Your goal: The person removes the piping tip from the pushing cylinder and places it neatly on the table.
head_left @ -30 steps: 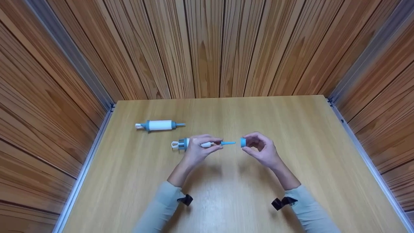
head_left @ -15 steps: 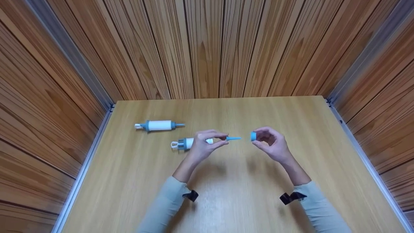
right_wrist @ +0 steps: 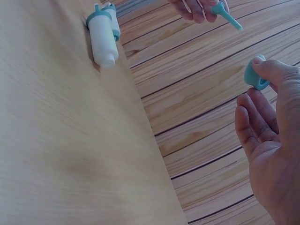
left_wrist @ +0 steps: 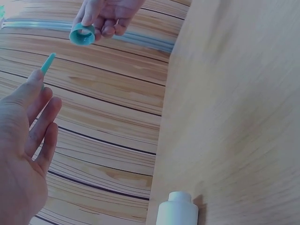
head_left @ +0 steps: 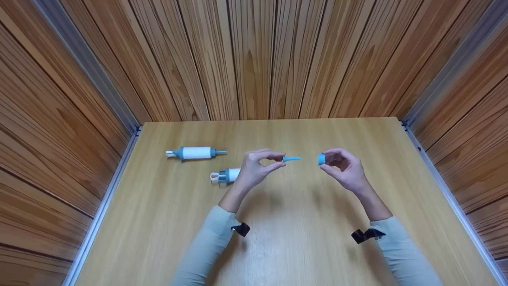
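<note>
My left hand (head_left: 254,169) pinches a thin teal nozzle (head_left: 292,159) between thumb and fingertips, its narrow end pointing right. Across a gap, my right hand (head_left: 347,171) holds a teal ring-shaped cap (head_left: 321,159) by its sides. The left wrist view shows the cap's round opening (left_wrist: 83,35); in the right wrist view the nozzle (right_wrist: 229,18) has a wider base at the fingers. Both parts are apart, above the table. Partly behind my left hand lies a white syringe-like cylinder (head_left: 234,175) with a teal collar and a white looped handle. Its bare white neck (left_wrist: 180,196) shows in the left wrist view.
Farther back on the wooden table (head_left: 278,246) lies a similar white cylinder (head_left: 197,153) with teal ends and a thin tip pointing right. Wood-plank walls (head_left: 254,59) enclose the back and sides, with metal rails (head_left: 448,182) along the table's side edges.
Both hands have moved up and right in the head view, carrying the nozzle and the cap away from the nearer cylinder. The gap between the two parts has widened. Both cylinders have stayed put.
</note>
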`<state>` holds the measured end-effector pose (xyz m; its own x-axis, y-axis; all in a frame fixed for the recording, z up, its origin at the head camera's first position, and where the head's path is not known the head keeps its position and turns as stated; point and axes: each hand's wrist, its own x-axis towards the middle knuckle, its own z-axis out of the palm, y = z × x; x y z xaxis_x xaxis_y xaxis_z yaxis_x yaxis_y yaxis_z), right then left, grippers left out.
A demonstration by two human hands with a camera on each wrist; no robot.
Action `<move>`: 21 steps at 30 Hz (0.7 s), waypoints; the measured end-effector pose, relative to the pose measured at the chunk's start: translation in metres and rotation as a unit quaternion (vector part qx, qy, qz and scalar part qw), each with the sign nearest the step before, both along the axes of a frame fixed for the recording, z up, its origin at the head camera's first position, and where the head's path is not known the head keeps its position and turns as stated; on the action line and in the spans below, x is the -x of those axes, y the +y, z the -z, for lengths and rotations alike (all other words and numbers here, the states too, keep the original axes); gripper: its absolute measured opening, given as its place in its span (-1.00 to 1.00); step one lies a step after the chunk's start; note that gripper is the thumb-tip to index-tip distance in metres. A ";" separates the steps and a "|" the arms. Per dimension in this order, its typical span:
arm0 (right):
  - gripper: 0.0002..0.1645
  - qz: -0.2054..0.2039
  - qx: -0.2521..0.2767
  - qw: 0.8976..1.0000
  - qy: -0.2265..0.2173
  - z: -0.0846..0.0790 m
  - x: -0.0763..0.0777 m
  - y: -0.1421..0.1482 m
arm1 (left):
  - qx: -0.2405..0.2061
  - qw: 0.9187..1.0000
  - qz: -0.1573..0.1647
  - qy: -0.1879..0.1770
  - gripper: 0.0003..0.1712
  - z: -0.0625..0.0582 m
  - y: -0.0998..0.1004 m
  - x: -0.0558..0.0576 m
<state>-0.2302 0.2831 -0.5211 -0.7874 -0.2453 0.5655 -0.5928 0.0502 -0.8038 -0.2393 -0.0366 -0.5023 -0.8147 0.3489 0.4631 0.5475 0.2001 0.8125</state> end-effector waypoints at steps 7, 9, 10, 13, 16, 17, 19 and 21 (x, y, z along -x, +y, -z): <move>-0.51 0.018 -0.011 1.000 -0.008 0.001 0.007 0.011 | 0.008 1.000 -0.011 -0.020 -0.67 -0.001 0.006 0.010; -0.52 0.029 -0.017 0.999 -0.018 0.003 0.009 0.014 | 0.008 0.999 -0.015 -0.033 -0.66 0.000 0.008 0.012; -0.52 0.036 -0.020 0.999 -0.022 0.004 0.009 0.015 | 0.008 0.999 -0.017 -0.040 -0.66 0.001 0.010 0.013; -0.53 0.055 -0.027 0.997 -0.037 0.010 0.010 0.019 | 0.006 0.998 -0.015 -0.056 -0.67 0.004 0.013 0.015; -0.54 0.072 -0.029 0.996 -0.051 0.017 0.012 0.023 | 0.007 0.998 -0.010 -0.066 -0.67 0.009 0.018 0.017; -0.54 0.077 -0.031 0.995 -0.056 0.019 0.012 0.024 | 0.007 0.998 -0.008 -0.069 -0.67 0.010 0.019 0.018; -0.55 0.087 -0.033 0.993 -0.066 0.024 0.014 0.027 | 0.009 0.997 -0.007 -0.076 -0.66 0.014 0.023 0.020; -0.55 0.097 -0.036 0.992 -0.078 0.030 0.015 0.030 | 0.012 0.996 -0.004 -0.087 -0.66 0.018 0.027 0.021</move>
